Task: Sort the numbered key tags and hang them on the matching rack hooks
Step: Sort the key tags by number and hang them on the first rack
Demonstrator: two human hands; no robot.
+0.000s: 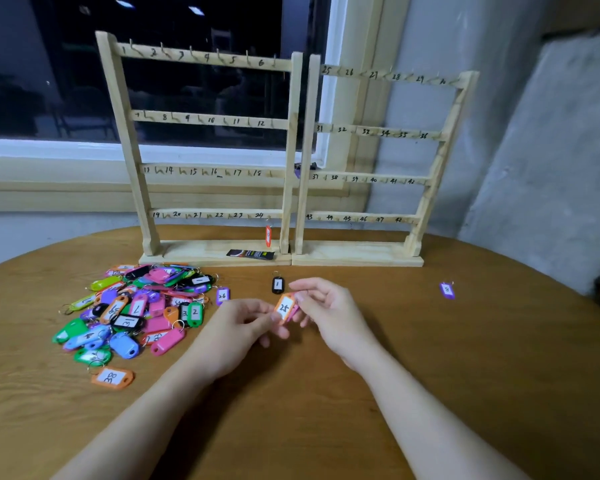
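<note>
Both hands meet over the table's middle. My left hand (245,323) and my right hand (321,308) pinch an orange tag marked 25 (284,307), with a pink tag (294,311) just behind it. A black tag marked 1 (277,285) lies just beyond them. A pile of coloured tags (136,306) sits to the left, with a purple tag 26 (222,295) at its edge and an orange tag (112,377) nearer me. Two wooden racks stand at the back: the left rack (207,121) numbered 1 to 24, the right rack (378,133) 25 to 48. One orange tag (268,236) hangs under 24.
A lone purple tag (447,290) lies on the round wooden table (430,358) to the right. A small black packet (250,254) rests on the left rack's base. Behind the racks are a dark window and a grey wall.
</note>
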